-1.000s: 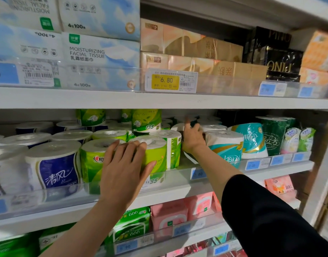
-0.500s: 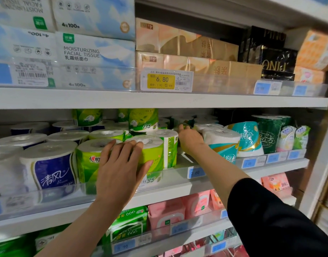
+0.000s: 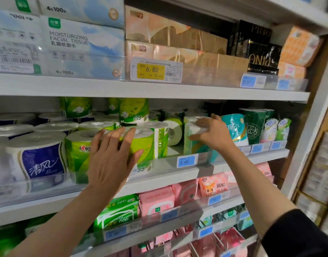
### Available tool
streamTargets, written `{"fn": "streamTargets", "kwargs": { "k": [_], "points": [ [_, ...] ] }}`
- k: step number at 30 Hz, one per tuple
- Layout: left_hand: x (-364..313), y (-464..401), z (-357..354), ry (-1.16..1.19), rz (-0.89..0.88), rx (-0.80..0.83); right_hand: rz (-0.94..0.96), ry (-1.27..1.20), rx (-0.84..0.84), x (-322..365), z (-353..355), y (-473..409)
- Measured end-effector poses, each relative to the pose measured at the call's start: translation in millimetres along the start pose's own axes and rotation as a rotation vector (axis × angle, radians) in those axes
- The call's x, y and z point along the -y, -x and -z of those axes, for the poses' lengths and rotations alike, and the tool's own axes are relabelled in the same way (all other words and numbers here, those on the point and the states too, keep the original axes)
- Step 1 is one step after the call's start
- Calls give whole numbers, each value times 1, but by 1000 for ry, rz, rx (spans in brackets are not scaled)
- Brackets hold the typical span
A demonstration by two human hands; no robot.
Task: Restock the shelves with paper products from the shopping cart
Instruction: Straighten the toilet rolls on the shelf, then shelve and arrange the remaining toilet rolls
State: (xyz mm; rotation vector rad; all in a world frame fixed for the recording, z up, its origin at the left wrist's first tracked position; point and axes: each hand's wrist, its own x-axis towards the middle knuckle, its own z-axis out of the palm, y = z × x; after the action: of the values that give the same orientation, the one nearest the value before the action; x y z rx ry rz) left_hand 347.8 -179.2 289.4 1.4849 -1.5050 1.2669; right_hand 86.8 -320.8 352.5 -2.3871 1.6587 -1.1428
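On the middle shelf stand rows of wrapped toilet rolls. My left hand lies flat with spread fingers against the front green-wrapped rolls. Further right, my right hand grips a teal-and-white wrapped roll from above and the side, at the shelf's front rail. Between the green rolls and this roll, a green-wrapped roll lies on its side with its core facing me.
Blue-wrapped rolls fill the shelf's left end, teal and dark green packs the right. Facial tissue packs and a 6.80 price tag sit on the shelf above. Pink and green packs are below. Stacked boxes stand at right.
My right hand has come out of the gap beside the green rolls and taken hold of the teal-and-white roll. The roll lying on its side now shows. My left hand stays on the green rolls.
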Motion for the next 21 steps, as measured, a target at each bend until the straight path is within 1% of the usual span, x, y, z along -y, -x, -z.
{"fn": "streamTargets", "kwargs": {
  "k": [3,5,7,10,13,15,17,19,21],
  "points": [
    [-6,-6,3,80,-37,-100,-107,-116,-1,-5,-1,6],
    [-18,-14,7,144,-82,-109,-118,-154,-48,-4,-5,12],
    [-35,-23,10,252,-68,-47,-123,-250,-141,1,-6,16],
    [-58,-36,12,496,43,95,-105,-489,-296,15,3,24],
    [-78,-50,14,554,155,238,-89,-740,-423,29,14,33],
    [-91,-60,22,620,225,346,-76,-816,-400,39,24,46],
    [-104,-65,29,732,274,396,-42,-870,-349,44,28,64],
    [-114,-62,34,832,321,375,-3,-927,-279,45,27,79],
    [-118,-49,36,882,399,329,25,-922,-192,43,25,87]
  ]
}}
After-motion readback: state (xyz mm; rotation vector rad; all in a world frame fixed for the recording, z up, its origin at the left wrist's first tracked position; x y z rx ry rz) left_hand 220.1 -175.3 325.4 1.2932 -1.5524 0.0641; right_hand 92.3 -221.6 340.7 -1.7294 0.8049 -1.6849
